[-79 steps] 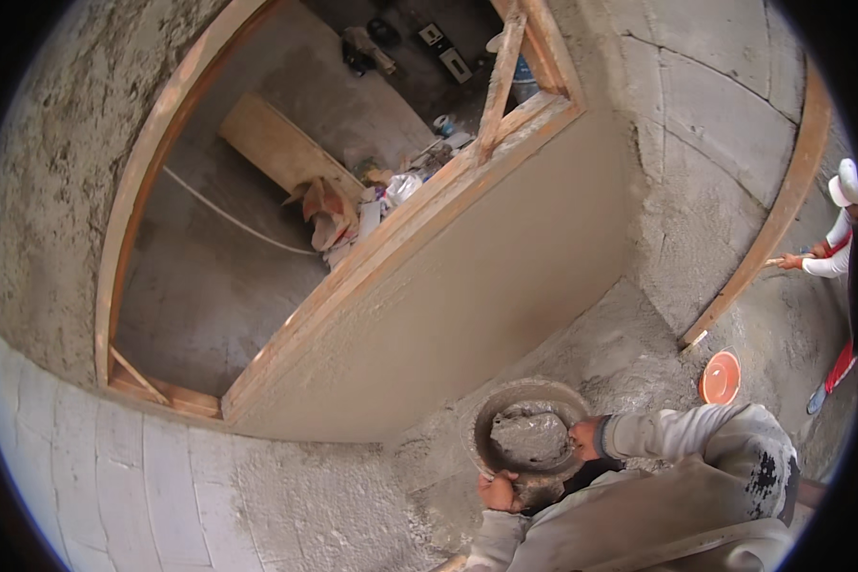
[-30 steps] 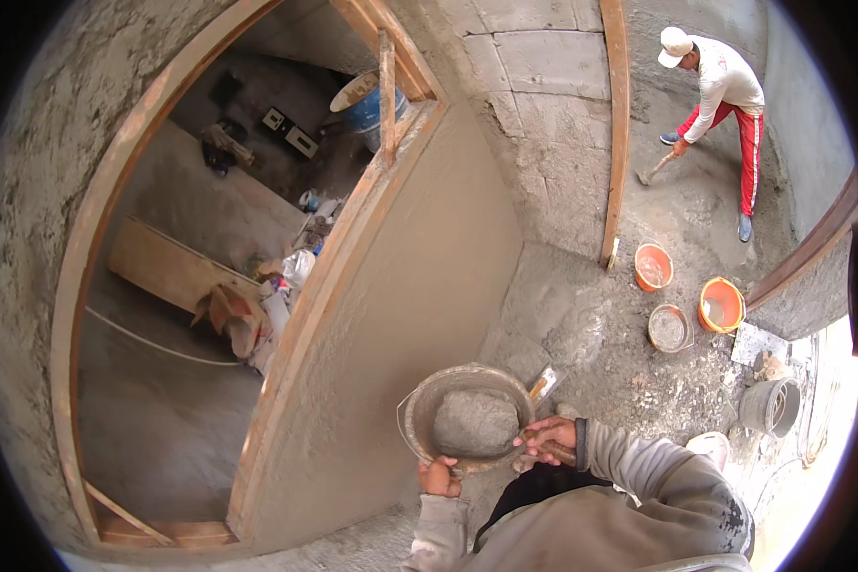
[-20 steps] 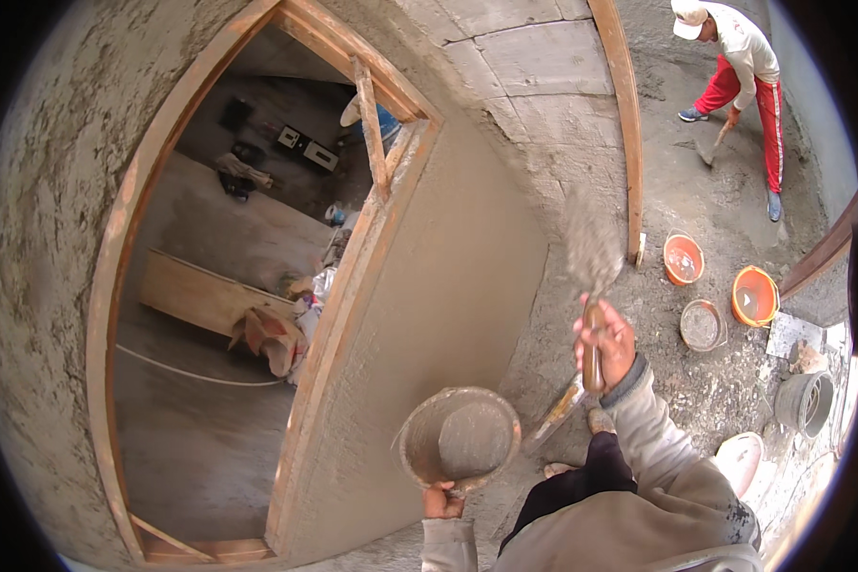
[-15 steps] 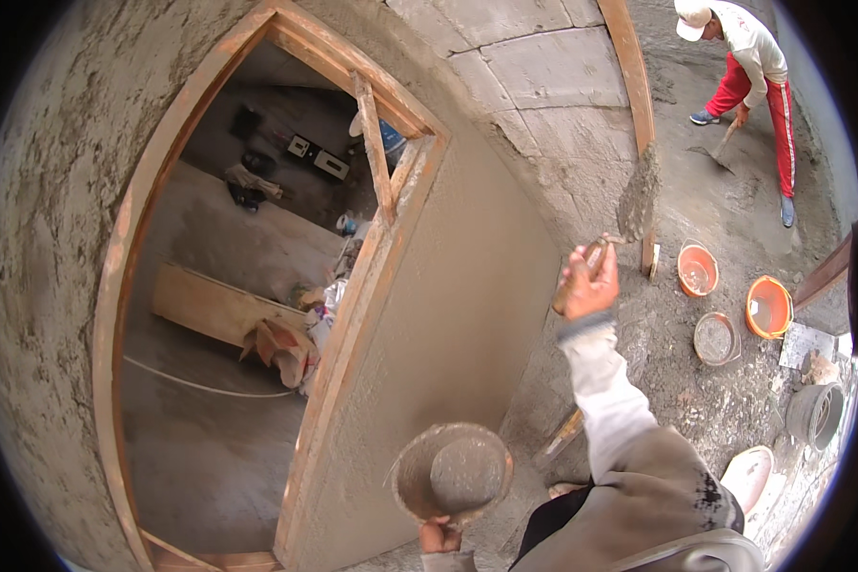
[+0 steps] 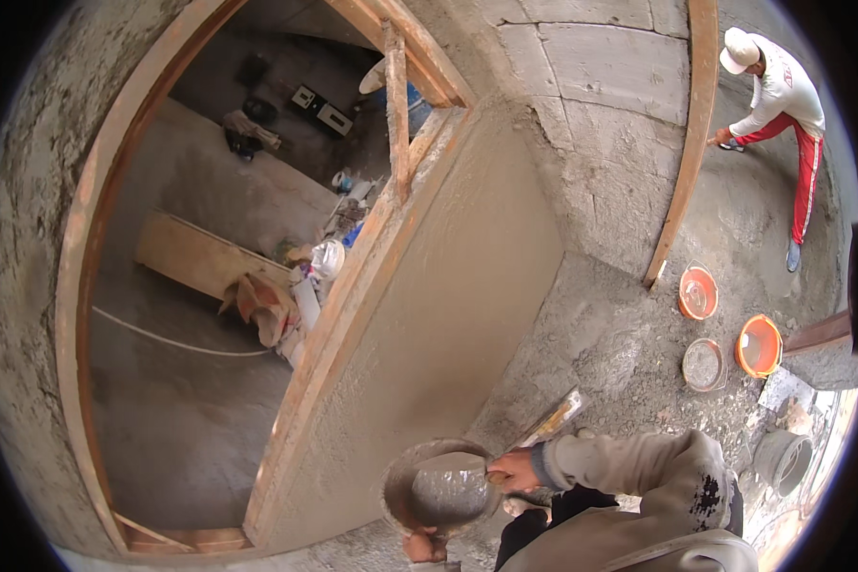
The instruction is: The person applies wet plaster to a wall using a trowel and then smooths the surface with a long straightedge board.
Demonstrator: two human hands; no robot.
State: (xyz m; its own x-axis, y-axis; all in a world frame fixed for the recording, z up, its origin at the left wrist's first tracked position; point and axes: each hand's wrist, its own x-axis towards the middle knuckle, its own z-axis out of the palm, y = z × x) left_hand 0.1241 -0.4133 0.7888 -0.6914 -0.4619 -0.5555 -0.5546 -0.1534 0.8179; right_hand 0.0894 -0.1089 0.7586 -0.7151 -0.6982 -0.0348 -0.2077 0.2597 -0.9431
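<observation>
Steadying the grey bucket [image 5: 399,486] by its near rim, the left hand [image 5: 422,546] is closed on the edge, probably so that the vessel does not tip or swing while the other hand works inside it. The right hand [image 5: 515,470] is wrapped around the handle of a trowel [image 5: 453,462], which reaches in over the right side of the rim. Its blade shows against the wet mortar [image 5: 448,498] — how deep it sits cannot be told.

The bucket is held in front of the person's body, beside the plastered wall [image 5: 467,276] under the wooden frame [image 5: 332,355], which seems to put the mix within easy reach of that surface. Just beyond the right wrist is a long flat tool [image 5: 555,417], untouched and likely put there to be handy; whether it lies or leans is unclear.

Farther right, a reddish bucket [image 5: 699,277], a bright orange bucket [image 5: 770,355] and a grey pail [image 5: 702,347] stand near one another on the floor — perhaps grouped there to leave room beside the wall. Past the upright board [image 5: 684,176], a co-worker [image 5: 786,103] bends forward; what that person grips is hidden.
</observation>
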